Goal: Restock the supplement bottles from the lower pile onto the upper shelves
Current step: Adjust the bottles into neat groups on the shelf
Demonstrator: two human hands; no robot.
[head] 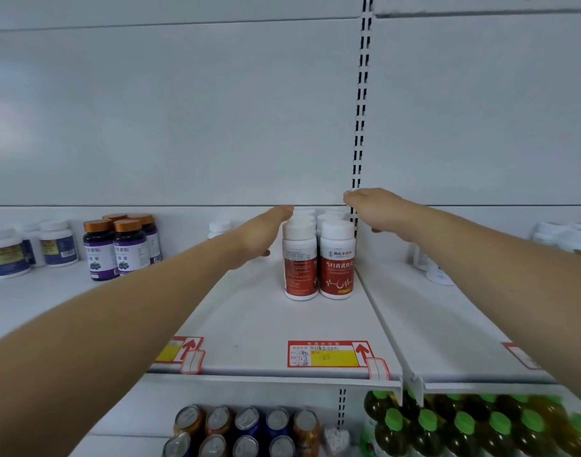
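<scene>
Head view: left hand (pixel 266 230) and right hand (pixel 376 209), fingers straight, holding nothing, flank red-labelled supplement bottles (pixel 318 258) standing upright in rows on upper shelf (pixel 266 324).

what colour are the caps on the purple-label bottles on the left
Copper-orange caps on the purple-label bottles, shown in the head view.

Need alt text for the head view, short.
Both hands, left hand and right hand, reach with straight fingers around two rows of red-label supplement bottles on a white shelf; cans sit below.
</scene>
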